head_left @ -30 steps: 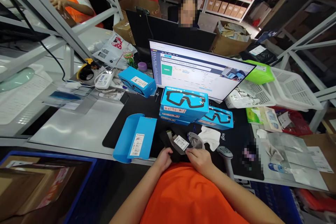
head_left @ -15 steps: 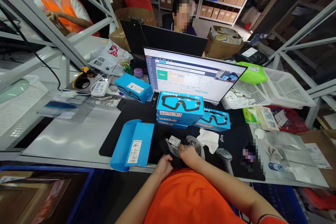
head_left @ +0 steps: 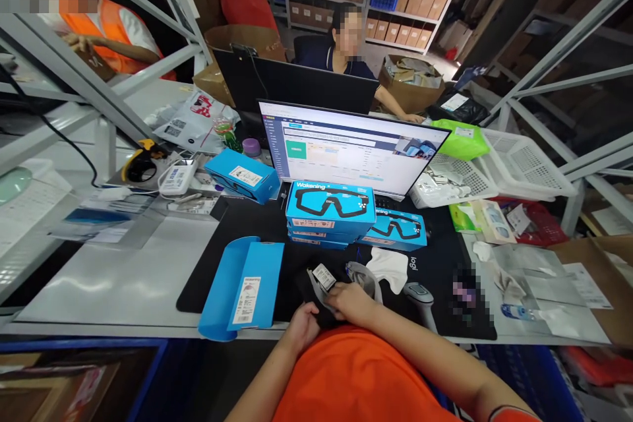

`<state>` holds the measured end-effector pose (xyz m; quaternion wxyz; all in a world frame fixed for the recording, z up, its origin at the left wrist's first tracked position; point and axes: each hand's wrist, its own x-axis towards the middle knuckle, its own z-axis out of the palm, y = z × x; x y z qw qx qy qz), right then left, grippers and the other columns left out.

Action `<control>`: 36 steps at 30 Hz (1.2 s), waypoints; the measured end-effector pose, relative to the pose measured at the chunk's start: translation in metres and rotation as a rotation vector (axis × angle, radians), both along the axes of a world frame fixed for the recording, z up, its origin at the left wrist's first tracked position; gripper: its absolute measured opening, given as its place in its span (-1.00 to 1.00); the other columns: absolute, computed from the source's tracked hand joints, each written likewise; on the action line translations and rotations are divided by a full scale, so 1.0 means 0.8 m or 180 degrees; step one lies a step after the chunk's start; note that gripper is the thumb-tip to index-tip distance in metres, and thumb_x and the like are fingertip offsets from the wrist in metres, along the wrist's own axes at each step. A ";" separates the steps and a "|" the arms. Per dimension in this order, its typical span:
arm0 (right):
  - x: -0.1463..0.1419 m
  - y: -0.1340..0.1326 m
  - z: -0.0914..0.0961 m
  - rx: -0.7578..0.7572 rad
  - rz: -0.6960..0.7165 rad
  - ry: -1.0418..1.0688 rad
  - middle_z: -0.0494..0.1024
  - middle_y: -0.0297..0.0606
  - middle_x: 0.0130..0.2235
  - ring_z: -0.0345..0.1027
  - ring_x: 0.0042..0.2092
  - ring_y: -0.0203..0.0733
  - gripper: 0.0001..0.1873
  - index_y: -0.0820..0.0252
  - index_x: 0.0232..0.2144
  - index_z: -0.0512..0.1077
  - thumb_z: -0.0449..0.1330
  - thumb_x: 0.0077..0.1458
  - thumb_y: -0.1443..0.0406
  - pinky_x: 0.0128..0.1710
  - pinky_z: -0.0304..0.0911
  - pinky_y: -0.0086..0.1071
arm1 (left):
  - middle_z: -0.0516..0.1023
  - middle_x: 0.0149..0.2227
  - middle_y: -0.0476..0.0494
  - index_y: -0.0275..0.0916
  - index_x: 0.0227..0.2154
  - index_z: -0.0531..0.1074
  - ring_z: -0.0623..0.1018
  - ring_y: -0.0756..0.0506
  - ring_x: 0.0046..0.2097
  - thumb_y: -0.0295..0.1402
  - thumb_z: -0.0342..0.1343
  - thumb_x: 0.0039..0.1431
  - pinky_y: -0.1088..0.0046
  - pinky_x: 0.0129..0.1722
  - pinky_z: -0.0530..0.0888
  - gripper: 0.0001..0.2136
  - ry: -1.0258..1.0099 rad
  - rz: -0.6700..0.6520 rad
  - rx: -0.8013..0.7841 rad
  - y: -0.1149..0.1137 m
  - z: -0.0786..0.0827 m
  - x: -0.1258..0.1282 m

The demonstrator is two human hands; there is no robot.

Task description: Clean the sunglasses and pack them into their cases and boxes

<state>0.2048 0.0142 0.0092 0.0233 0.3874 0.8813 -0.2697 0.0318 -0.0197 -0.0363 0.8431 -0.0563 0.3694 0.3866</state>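
A dark pouch-like item [head_left: 312, 291] with a white printed label [head_left: 324, 276] lies at the mat's front edge, close to my body. My right hand [head_left: 350, 303] is closed on its label side, fingertips partly hidden. Curled at its near left edge is my left hand [head_left: 303, 327], which seems to pinch the dark material. Right beside my right hand lies a grey band with a clear part [head_left: 363, 279], and past it a white cloth [head_left: 388, 268]. An opened blue box [head_left: 257, 287] with its flap folded out rests left of my hands.
Stacked blue eyewear boxes [head_left: 330, 203] stand before the monitor [head_left: 346, 151], another blue box [head_left: 242, 173] to their left. A barcode scanner [head_left: 419, 295] sits right of my hands. White baskets [head_left: 529, 165] are at the back right. Two other people sit beyond the desk.
My right hand and the labelled dark item have turned slightly, and the label now tilts more steeply. My view has shifted a little. The person behind the monitors now reaches an arm out to the right.
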 end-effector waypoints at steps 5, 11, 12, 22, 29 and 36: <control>0.012 -0.014 -0.001 0.0131 -0.0570 0.0453 0.63 -0.15 -0.17 0.44 -0.10 -0.08 -0.73 0.18 -0.14 0.55 0.06 0.28 0.38 -0.10 0.32 -0.30 | 0.64 -0.23 -0.22 -0.37 -0.12 0.48 0.63 -0.26 -0.15 -0.61 0.02 -0.28 0.18 -0.06 0.52 -0.48 0.0150 -0.0088 -0.0070 0.003 0.010 -0.002; 0.021 -0.028 -0.002 0.0257 -0.1947 0.1030 0.57 -0.10 -0.17 0.42 -0.07 -0.03 -0.71 0.18 -0.19 0.50 -0.02 0.25 0.43 -0.06 0.34 -0.20 | 0.63 -0.21 -0.13 -0.25 -0.07 0.40 0.64 -0.18 -0.15 -0.66 0.05 -0.25 0.26 -0.08 0.52 -0.45 0.0516 -0.0053 -0.0104 0.004 0.017 0.006; 0.019 -0.027 -0.004 0.0238 -0.2137 0.1114 0.56 -0.10 -0.19 0.43 -0.10 -0.03 -0.71 0.19 -0.21 0.49 -0.04 0.27 0.41 -0.09 0.35 -0.19 | 0.62 -0.21 -0.11 -0.23 -0.07 0.39 0.64 -0.17 -0.15 -0.67 0.05 -0.25 0.27 -0.09 0.52 -0.45 0.0596 -0.0048 -0.0111 0.004 0.018 0.008; 0.137 -0.038 0.031 -0.0083 -0.2377 0.1694 0.54 -0.23 -0.40 0.45 -0.39 -0.17 -0.57 0.24 -0.24 0.48 -0.12 0.37 0.16 -0.41 0.37 -0.38 | 0.58 -0.35 -0.08 -0.22 -0.20 0.34 0.63 -0.14 -0.29 -0.62 0.04 -0.20 0.32 -0.25 0.54 -0.59 0.1483 -0.0140 -0.0185 0.010 0.028 0.004; 0.228 -0.029 0.034 0.0225 -0.1981 0.1164 0.59 -0.11 -0.20 0.45 -0.11 -0.07 -0.73 0.16 -0.18 0.55 0.04 0.28 0.31 -0.04 0.35 -0.22 | 0.60 -0.31 -0.12 -0.19 -0.20 0.37 0.62 -0.14 -0.26 -0.52 0.06 -0.04 0.34 -0.26 0.54 -0.72 0.2290 -0.0395 -0.0008 0.025 0.033 -0.013; 0.205 -0.006 -0.001 0.0383 -0.2115 0.0289 0.54 0.01 0.04 0.36 0.12 0.00 -0.66 0.26 -0.10 0.55 0.01 0.23 0.48 0.16 0.24 -0.16 | 0.58 -0.07 -0.25 -0.20 -0.21 0.43 0.51 -0.30 0.11 -0.47 0.12 -0.02 0.19 0.07 0.46 -0.74 0.3217 -0.0778 0.0579 0.043 0.029 -0.045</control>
